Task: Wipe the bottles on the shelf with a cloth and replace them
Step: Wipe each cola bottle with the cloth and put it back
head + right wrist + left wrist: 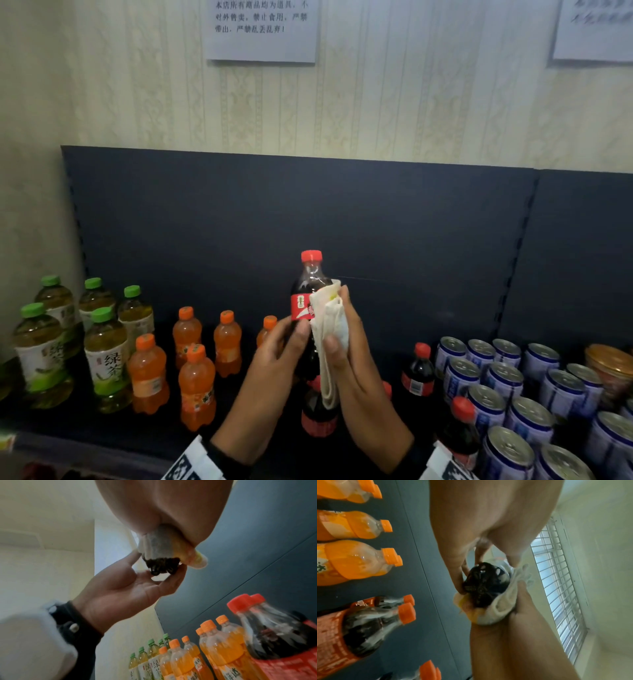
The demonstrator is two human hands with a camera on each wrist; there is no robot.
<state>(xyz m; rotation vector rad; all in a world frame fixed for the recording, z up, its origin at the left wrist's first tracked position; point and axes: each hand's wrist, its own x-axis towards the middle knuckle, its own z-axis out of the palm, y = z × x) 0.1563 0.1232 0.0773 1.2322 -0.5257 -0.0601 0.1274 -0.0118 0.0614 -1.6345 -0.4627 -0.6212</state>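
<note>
In the head view I hold a red-capped cola bottle point(308, 284) upright above the shelf. My left hand point(291, 337) grips its lower body, thumb in front. My right hand point(342, 325) holds a folded white cloth point(330, 329) and presses it against the bottle's right side, over part of the red label. The left wrist view looks up at the bottle's dark base point(485, 585), with the cloth point(501, 607) wrapped around one side. In the right wrist view the cloth point(157, 545) covers the bottle point(163, 566) above my left hand point(137, 582).
On the dark shelf stand green tea bottles point(102, 353) at the left, then orange soda bottles point(191, 370). More cola bottles point(419, 373) stand below and to the right of my hands. Several blue cans point(513, 394) fill the right. A dark back panel point(342, 212) rises behind.
</note>
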